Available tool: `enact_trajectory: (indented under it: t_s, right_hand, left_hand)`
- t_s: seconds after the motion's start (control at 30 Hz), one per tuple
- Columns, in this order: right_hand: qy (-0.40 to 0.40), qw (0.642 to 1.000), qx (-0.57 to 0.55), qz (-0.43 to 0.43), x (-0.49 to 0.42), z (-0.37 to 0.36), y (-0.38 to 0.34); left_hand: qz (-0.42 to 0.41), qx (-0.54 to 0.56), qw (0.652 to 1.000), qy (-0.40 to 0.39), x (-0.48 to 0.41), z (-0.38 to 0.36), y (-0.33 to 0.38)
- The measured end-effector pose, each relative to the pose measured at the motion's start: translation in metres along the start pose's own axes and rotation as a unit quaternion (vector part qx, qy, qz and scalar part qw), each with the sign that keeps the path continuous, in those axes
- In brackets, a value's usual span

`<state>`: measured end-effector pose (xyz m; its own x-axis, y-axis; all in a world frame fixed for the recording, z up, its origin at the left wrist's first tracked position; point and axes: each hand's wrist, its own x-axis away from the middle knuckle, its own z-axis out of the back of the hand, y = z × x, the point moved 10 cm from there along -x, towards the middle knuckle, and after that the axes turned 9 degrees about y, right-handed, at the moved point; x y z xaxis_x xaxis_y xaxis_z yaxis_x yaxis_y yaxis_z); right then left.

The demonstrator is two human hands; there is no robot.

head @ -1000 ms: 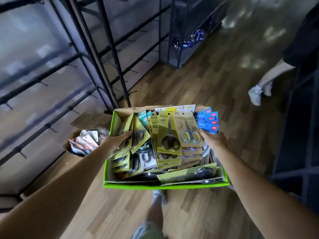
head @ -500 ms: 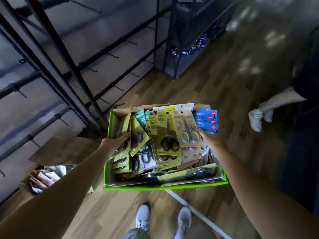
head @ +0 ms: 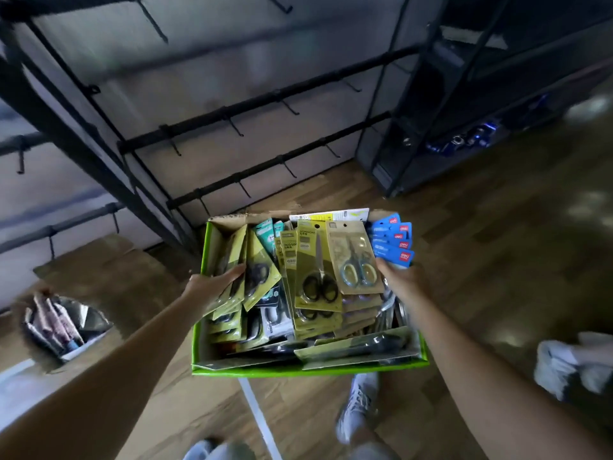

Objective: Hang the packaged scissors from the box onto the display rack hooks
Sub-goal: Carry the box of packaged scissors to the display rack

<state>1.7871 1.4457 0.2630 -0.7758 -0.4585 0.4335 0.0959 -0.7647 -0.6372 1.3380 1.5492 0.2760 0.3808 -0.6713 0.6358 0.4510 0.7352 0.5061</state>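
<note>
The box (head: 308, 368) of packaged scissors (head: 316, 267) sits before the display rack (head: 265, 97), a second box (head: 66, 327) to its left.

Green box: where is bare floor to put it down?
Free: wooden floor between the green box and the dark shelf unit. Crowded: left, flattened cardboard and a small box of packets; far right, another person's shoes.
</note>
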Motion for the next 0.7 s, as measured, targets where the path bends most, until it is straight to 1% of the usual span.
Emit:
enact_trajectory:
  t_s: [0.13, 0.23, 0.37, 0.4, 0.5, 0.6, 0.7]
  right_hand:
    - [-0.048, 0.998, 0.036, 0.035, -0.09, -0.024, -0.015]
    - [-0.054, 0.995, 0.061, 0.061, -0.116, -0.032, -0.046]
    - [-0.079, 0.991, 0.076, 0.073, -0.162, -0.065, -0.06]
    - [-0.086, 0.99, 0.076, 0.076, -0.176, -0.077, -0.06]
    - [-0.093, 0.988, 0.083, 0.088, -0.179, -0.098, -0.082]
    - [-0.097, 0.988, 0.068, 0.099, -0.189, -0.124, -0.093]
    - [-0.108, 0.987, 0.044, 0.106, -0.217, -0.16, -0.088]
  left_hand:
    - [0.027, 0.047, 0.999, 0.007, 0.006, -0.033, 0.006]
    - [0.056, 0.069, 0.996, 0.02, 0.005, -0.047, 0.004]
    - [0.082, 0.105, 0.991, 0.017, -0.006, -0.068, 0.007]
    - [0.091, 0.11, 0.99, 0.021, -0.012, -0.072, 0.008]
    - [0.117, 0.109, 0.986, 0.041, -0.04, -0.085, 0.005]
    - [0.114, 0.101, 0.988, 0.033, -0.074, -0.109, 0.006]
    - [0.12, 0.094, 0.988, 0.037, -0.12, -0.14, -0.007]
